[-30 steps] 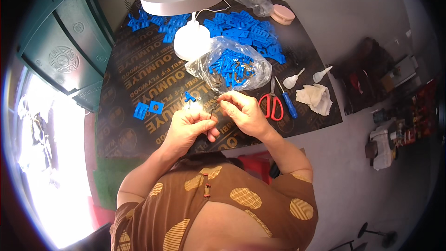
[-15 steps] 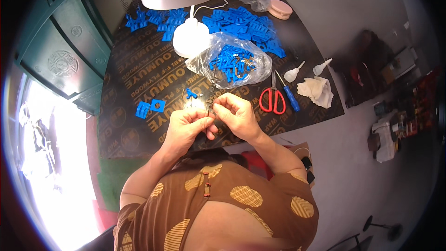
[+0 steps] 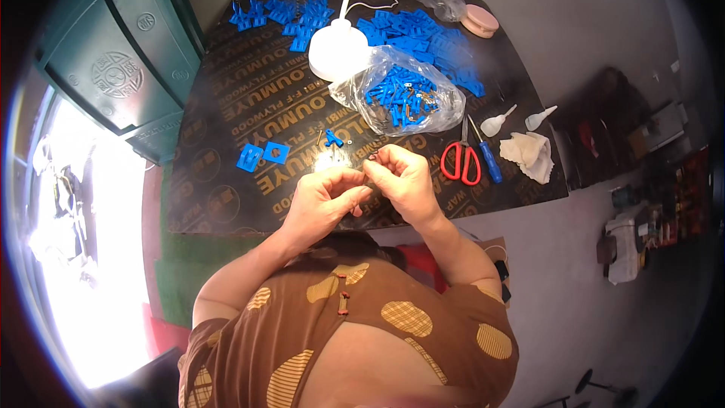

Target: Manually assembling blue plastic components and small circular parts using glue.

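Note:
My left hand [image 3: 323,200] and my right hand [image 3: 404,181] meet fingertip to fingertip just above the near edge of the dark board [image 3: 226,106]. Both pinch one small dark part between them; the fingers hide most of it. A small blue plastic piece [image 3: 333,138] lies on the board just beyond my hands. Two flat blue square pieces [image 3: 262,156] sit left of my left hand. A clear plastic bag [image 3: 400,98] full of blue parts lies beyond my right hand.
A white desk lamp [image 3: 337,45] stands at mid-board, with rows of blue parts [image 3: 423,34] behind it. Red-handled scissors [image 3: 461,160], a blue screwdriver [image 3: 487,159], two small white nozzle bottles [image 3: 498,122], a crumpled cloth [image 3: 530,155] and a pink round tin [image 3: 479,21] lie at right. A green crate [image 3: 113,68] stands left.
My hands stay joined on the small part, with only slight finger movement. The view has shifted a little with my head.

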Available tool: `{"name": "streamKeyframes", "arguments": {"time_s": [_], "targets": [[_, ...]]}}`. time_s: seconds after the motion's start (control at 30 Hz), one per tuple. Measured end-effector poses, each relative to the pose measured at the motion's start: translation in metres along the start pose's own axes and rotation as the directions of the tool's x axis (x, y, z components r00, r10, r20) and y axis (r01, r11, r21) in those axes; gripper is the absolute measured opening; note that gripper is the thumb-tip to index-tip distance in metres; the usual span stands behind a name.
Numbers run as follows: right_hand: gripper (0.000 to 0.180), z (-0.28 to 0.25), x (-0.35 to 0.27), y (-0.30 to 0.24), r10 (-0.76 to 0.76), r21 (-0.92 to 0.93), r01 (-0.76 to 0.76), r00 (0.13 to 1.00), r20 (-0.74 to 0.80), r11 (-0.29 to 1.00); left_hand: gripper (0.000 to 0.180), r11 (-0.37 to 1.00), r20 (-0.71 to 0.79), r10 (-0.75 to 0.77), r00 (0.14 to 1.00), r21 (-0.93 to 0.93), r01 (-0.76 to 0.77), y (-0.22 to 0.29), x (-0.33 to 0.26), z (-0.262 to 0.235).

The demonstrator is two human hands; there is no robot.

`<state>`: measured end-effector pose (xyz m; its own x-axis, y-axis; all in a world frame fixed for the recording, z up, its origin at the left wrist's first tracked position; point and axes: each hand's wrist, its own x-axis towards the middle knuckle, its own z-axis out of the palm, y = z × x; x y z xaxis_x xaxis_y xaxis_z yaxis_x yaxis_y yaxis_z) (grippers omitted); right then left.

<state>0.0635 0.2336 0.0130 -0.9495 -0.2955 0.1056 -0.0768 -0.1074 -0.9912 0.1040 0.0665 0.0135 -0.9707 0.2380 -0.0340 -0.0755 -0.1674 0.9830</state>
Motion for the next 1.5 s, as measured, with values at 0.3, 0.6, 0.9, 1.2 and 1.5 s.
{"name": "streamKeyframes", "arguments": {"time_s": [0.3, 0.6, 0.9, 1.2, 1.5], "targets": [[0.018, -0.057, 0.039, -0.024, 0.006, -0.440, -0.065, 0.991, -0.134, 0.896, 0.016, 0.999, -0.133, 0.049, 0.990, 0.024, -0.046, 0.005, -0.018, -0.028], [0.024, -0.096, 0.096, -0.013, 0.004, -0.743, -0.123, 0.987, -0.160, 0.658, 0.017, 0.994, -0.170, 0.092, 0.981, 0.070, -0.081, 0.006, -0.022, -0.046], [0.024, -0.099, 0.121, -0.003, 0.048, -0.861, -0.206, 0.977, -0.207, 0.466, 0.016, 0.988, -0.203, 0.115, 0.972, 0.125, -0.091, 0.015, -0.020, -0.057], [0.022, -0.110, 0.120, -0.001, 0.055, -0.754, -0.216, 0.971, -0.233, 0.620, 0.017, 0.985, -0.200, 0.112, 0.973, 0.153, -0.082, 0.015, -0.018, -0.059], [0.030, -0.104, 0.134, -0.003, 0.094, -0.883, -0.260, 0.965, -0.243, 0.390, 0.017, 0.977, -0.231, 0.131, 0.964, 0.196, -0.086, 0.019, -0.018, -0.064]]}}
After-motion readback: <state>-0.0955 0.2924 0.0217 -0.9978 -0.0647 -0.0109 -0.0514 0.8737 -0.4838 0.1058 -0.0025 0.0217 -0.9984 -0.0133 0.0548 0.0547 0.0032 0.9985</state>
